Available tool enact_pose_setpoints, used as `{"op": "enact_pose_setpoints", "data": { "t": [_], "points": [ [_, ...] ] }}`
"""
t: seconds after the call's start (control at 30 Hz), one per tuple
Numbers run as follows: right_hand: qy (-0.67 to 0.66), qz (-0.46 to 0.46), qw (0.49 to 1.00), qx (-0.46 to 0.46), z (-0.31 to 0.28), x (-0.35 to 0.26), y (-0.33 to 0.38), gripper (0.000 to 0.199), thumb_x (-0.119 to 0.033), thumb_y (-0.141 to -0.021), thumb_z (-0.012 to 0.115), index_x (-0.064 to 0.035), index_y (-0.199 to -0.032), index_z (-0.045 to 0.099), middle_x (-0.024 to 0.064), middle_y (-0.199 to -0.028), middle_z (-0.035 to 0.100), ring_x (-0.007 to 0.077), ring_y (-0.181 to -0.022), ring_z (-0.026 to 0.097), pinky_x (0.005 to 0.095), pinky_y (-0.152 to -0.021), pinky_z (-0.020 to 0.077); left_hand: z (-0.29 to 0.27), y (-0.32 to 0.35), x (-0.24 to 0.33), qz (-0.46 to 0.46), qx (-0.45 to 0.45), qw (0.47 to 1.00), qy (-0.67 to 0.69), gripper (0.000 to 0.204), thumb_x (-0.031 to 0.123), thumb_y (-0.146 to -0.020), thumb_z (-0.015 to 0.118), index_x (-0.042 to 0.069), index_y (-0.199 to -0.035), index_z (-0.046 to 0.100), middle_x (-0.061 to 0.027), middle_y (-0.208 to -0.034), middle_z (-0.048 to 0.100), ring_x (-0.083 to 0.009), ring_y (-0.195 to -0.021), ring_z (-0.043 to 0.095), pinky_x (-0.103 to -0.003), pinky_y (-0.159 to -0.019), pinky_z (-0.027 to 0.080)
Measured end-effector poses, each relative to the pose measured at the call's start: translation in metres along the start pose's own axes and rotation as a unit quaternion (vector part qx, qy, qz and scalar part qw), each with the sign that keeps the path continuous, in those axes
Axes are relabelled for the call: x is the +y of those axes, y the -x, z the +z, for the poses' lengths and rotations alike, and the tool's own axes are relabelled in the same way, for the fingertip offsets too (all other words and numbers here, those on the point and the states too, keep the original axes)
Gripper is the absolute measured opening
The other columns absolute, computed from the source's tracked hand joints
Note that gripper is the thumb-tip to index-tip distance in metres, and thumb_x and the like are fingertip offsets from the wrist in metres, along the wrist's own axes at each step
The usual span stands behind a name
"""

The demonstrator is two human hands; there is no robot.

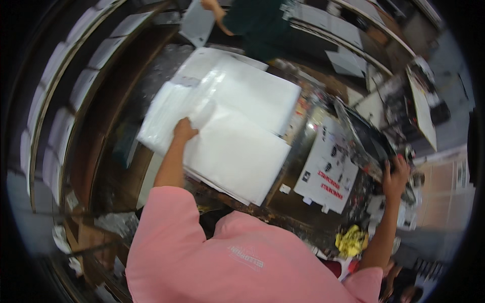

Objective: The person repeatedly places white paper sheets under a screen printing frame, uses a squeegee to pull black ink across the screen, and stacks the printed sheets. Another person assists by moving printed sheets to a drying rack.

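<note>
Glossy white rectangular sheets [237,154], slightly rumpled, are seen stacked unevenly on a stained dark worktable [293,212], their left portion touched by the half-curled left hand [185,130], while a slanted dark rectangular panel [370,135] is met at its near end by the bent-fingered right hand [396,177]; neither grip's closure can be told.

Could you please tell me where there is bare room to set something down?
A narrow dark strip of table looks bare between the white sheets and the printed sheet, beyond a small white scrap. The right side is crowded: the right hand, a dark panel, a crumpled yellow bundle.
</note>
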State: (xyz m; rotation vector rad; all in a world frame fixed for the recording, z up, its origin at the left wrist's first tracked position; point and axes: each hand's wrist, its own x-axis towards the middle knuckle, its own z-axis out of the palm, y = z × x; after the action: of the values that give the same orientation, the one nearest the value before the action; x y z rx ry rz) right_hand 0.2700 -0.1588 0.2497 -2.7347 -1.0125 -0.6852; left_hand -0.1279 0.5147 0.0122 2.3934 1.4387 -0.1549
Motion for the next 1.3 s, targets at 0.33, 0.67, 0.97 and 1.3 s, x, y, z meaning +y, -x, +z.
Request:
{"op": "enact_pose_setpoints", "data": {
  "t": [0.33,0.67,0.97,1.3],
  "points": [
    [-0.036,-0.015,0.999,0.019,-0.018,-0.03,-0.009,0.032,-0.038,-0.093,0.075,-0.0061,-0.096,0.074,0.0118,-0.093,0.065,0.035,-0.094,0.061,0.046,-0.089,0.0413,0.022,0.002,0.003,0.043,0.019,0.998,0.041,0.088,0.03,-0.072,0.089,-0.015,-0.142,0.058,-0.0331,-0.138,0.067,-0.0443,-0.128,0.067,-0.044,-0.109,0.054],
    [-0.045,-0.018,0.998,0.035,-0.018,-0.027,-0.005,0.043,-0.049,-0.093,0.075,-0.0061,-0.092,0.075,0.0081,-0.087,0.064,0.0295,-0.088,0.061,0.0439,-0.083,0.039,-0.021,0.049,0.027,0.091,0.002,0.989,0.12,0.064,0.019,-0.075,0.088,-0.013,-0.126,0.066,-0.0259,-0.109,0.078,-0.0359,-0.092,0.077,-0.043,-0.085,0.061],
    [-0.056,-0.022,0.996,0.068,-0.007,-0.013,-0.005,0.064,-0.065,-0.098,0.061,-0.0043,-0.095,0.081,0.0114,-0.092,0.073,0.0301,-0.092,0.068,0.0473,-0.086,0.0423,-0.289,0.215,0.137,0.154,0.087,0.952,0.249,0.035,0.009,-0.082,0.078,-0.004,-0.113,0.07,-0.0149,-0.095,0.077,-0.0221,-0.073,0.075,-0.036,-0.067,0.063],
    [-0.047,-0.015,0.999,0.0,-0.017,-0.006,-0.035,0.07,-0.071,-0.1,0.052,-0.0084,-0.098,0.084,0.0121,-0.092,0.077,0.0289,-0.093,0.072,0.0492,-0.087,0.0444,-0.208,0.261,0.316,0.23,0.152,0.96,0.038,0.046,0.015,-0.076,0.081,-0.007,-0.116,0.072,-0.0192,-0.097,0.078,-0.0281,-0.08,0.077,-0.04,-0.08,0.061]
  ]
}}
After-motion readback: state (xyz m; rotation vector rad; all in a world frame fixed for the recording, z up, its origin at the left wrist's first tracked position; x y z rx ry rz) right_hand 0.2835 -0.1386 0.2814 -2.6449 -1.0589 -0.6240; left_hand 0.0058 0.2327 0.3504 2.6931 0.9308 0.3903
